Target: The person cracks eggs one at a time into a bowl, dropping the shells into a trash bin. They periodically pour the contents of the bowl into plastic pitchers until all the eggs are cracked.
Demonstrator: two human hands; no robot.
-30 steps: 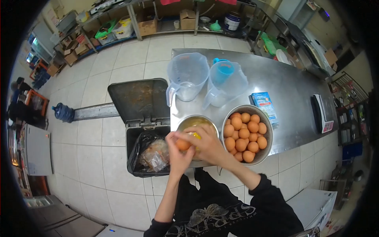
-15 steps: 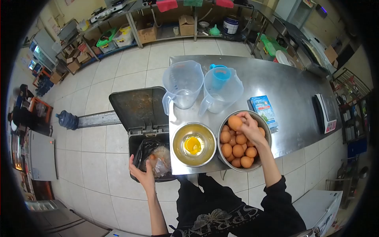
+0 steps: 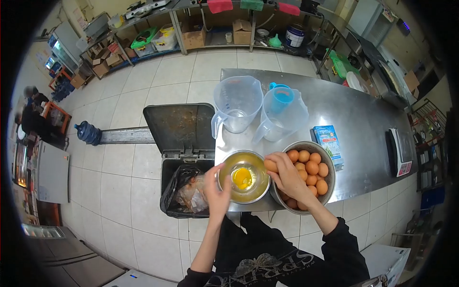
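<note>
Head view showed my right hand (image 3: pixel 290 180) holding an egg (image 3: pixel 271 165) near the bowl (image 3: pixel 252 161), needing gentle pressure; apart, across it, my left hand (image 3: pixel 217 195) gaped.

Widest free room: bare table (image 3: pixel 363 112) btwn blue box (image 3: pixel 327 143) & scale (image 3: pixel 400 150), w/ more behind the box. Narrow strip btwn bowl (image 3: pixel 258 167) & the 2 jugs (image 3: pixel 237 103) (image 3: pixel 275 130); jug handles jut toward it. Bowl-pot (image 3: pixel 331 193) side blocked from above: R hand (image 3: pixel 290 179) w/ egg (image 3: pixel 271 165) there. L hand (image 3: pixel 218 193) at bowl's L edge. Raised bin lid (image 3: pixel 179 126) walls off L side, nr L jug's handle.
</note>
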